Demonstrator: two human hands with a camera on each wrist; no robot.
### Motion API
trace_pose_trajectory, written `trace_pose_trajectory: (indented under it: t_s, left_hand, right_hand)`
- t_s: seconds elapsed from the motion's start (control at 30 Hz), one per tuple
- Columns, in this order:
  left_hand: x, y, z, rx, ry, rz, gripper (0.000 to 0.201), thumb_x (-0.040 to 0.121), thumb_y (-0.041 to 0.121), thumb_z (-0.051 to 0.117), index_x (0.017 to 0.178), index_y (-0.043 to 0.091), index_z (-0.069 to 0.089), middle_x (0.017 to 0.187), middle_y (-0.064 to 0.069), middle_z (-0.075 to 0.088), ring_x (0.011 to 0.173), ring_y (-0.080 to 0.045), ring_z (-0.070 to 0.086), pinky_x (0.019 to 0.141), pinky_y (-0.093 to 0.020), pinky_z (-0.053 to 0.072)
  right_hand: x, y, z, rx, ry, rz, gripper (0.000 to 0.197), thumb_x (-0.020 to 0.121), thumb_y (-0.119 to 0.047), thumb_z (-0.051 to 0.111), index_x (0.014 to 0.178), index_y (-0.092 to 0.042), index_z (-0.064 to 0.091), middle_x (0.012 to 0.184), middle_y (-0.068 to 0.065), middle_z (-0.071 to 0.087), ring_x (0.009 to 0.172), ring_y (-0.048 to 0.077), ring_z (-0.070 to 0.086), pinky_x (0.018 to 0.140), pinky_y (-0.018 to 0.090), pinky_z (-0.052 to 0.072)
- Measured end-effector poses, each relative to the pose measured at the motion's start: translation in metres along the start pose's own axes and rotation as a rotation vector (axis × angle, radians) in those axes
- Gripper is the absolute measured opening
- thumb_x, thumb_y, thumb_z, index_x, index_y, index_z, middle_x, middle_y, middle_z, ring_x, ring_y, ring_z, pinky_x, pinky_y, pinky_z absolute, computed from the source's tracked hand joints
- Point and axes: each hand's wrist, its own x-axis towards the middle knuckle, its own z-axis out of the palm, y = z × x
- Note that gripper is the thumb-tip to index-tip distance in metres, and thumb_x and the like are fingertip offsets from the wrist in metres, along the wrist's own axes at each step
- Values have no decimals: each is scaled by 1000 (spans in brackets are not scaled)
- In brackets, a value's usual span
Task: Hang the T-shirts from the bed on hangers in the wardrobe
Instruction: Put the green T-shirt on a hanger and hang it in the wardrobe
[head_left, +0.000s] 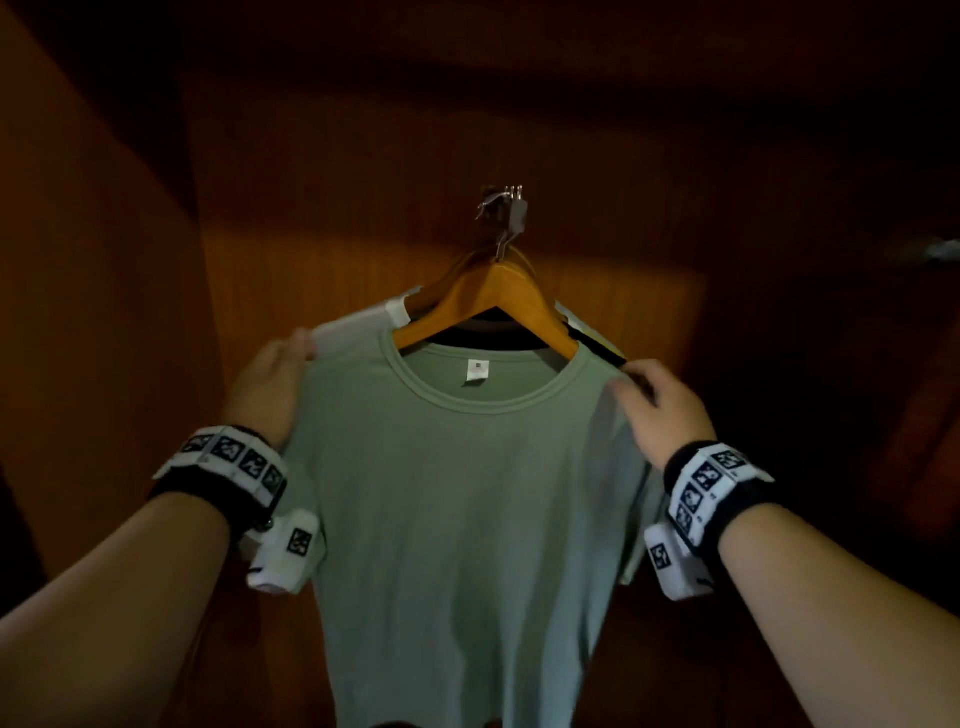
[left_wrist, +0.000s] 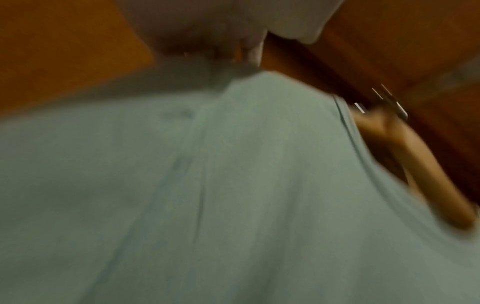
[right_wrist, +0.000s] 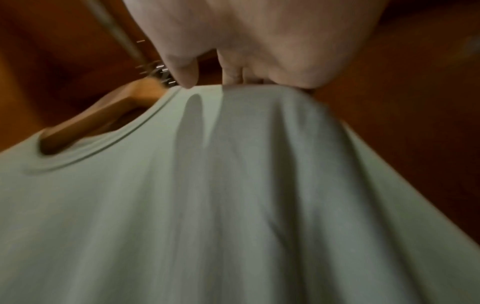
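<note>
A pale green T-shirt (head_left: 457, 483) hangs on a wooden hanger (head_left: 493, 296) from a metal hook (head_left: 501, 208) on the wardrobe's back wall. My left hand (head_left: 275, 379) holds the shirt's left shoulder, with its fingers behind the cloth. My right hand (head_left: 660, 410) grips the right shoulder, its fingers curled over the top edge (right_wrist: 246, 82). The green T-shirt (left_wrist: 233, 195) fills the blurred left wrist view, with the hanger (left_wrist: 415, 164) at the right. In the right wrist view the hanger (right_wrist: 103, 117) pokes out of the neck of the green T-shirt (right_wrist: 233, 195).
Behind the green shirt hang a white garment (head_left: 358, 325) and a black one (head_left: 498, 335) on a second hanger. Dark wooden wardrobe walls (head_left: 104, 260) close in on the left and behind. A pale fitting (head_left: 940, 249) sticks out at the right.
</note>
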Motion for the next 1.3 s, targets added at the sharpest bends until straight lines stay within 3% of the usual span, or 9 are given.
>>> trace_pose_trajectory:
  t_s: [0.2,0.3,0.43,0.57,0.73,0.83,0.97,1.13,1.3]
  left_hand:
    - [-25,-61,-9,-1,-138,-234,32,108,15,44,119,-5,67,129,-26,62,113,-42,59,94,-43,44]
    - [-34,-74,-14,-76,-141,-269,15,103,19,58,103,11,71,115,-15,70,93,-28,63,72,-32,45]
    - [-32,-67,-22,-87,-63,-211,16,105,26,57,106,13,66,93,-4,68,78,-19,60,62,-30,40]
    - [-24,-59,-26,-79,12,-201,16,104,28,56,92,23,64,87,0,66,80,-26,61,71,-37,47]
    - [-29,-57,-26,-81,26,-207,18,102,27,60,102,10,66,89,-7,66,78,-26,59,63,-33,41]
    - [-27,-52,-31,-94,71,-236,17,98,21,63,112,12,67,108,-8,68,85,-23,58,77,-35,43]
    - [-20,-28,-33,-72,101,-179,30,100,25,59,130,21,62,120,4,58,107,-18,53,90,-33,39]
    - [-6,-8,-26,77,-38,-11,24,103,41,54,113,25,70,110,5,68,102,-22,62,86,-38,47]
    - [-2,-4,-26,58,-36,5,18,101,42,58,104,29,70,107,5,69,101,-24,64,93,-50,54]
  right_hand:
    - [-22,48,-6,205,89,261,27,94,-7,51,111,-19,68,101,6,72,97,31,67,87,37,51]
    - [-32,59,-2,73,-8,301,19,92,-7,54,103,-17,66,92,6,69,85,28,66,82,38,51]
    - [-37,71,5,-68,-42,332,10,94,-12,55,91,-15,64,86,8,67,78,29,63,76,37,48]
    - [-43,86,15,-178,-58,319,11,95,-16,57,96,-9,65,91,14,69,85,35,64,82,41,53]
    - [-51,96,20,-287,-178,355,17,95,-16,61,108,-7,66,106,14,69,90,33,63,82,37,51]
    - [-47,88,5,-205,-13,377,30,93,-15,61,122,-14,63,119,11,69,105,36,65,90,39,49]
    - [-30,54,-15,-50,259,228,25,94,-19,60,118,-19,65,114,7,67,101,29,63,92,36,47]
    - [-8,20,-9,-171,137,-41,29,94,-32,68,119,-18,70,109,4,62,96,22,61,91,28,44]
    - [-4,5,-5,-326,122,-99,27,94,-33,67,116,-19,73,102,3,56,98,31,61,93,38,48]
